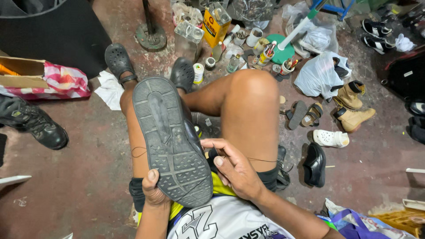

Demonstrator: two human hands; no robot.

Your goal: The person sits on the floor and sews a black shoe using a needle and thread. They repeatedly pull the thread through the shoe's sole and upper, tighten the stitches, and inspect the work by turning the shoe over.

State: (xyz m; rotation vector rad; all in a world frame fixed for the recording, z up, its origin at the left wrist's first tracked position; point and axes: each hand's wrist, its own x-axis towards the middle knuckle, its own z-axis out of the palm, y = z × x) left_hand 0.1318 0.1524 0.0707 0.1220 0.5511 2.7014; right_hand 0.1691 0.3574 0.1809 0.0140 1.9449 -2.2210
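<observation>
A black shoe (170, 137) lies sole-up between my knees, its worn grey tread facing the camera. My left hand (152, 190) grips the heel end from below, thumb on the sole's edge. My right hand (232, 166) rests against the shoe's right side, fingers pinched by the upper. A thin dark thread (261, 159) runs from those fingers across my right thigh, and a loop of thread (139, 152) shows at the shoe's left edge. Whether a needle is in the fingers I cannot tell.
On the floor: a black boot (37, 124) at left, tan boots (352, 108), sandals (305, 114), a white clog (331, 138) and a black dress shoe (315, 164) at right. A yellow can (214, 26), bottles and plastic bags (318, 75) crowd the back.
</observation>
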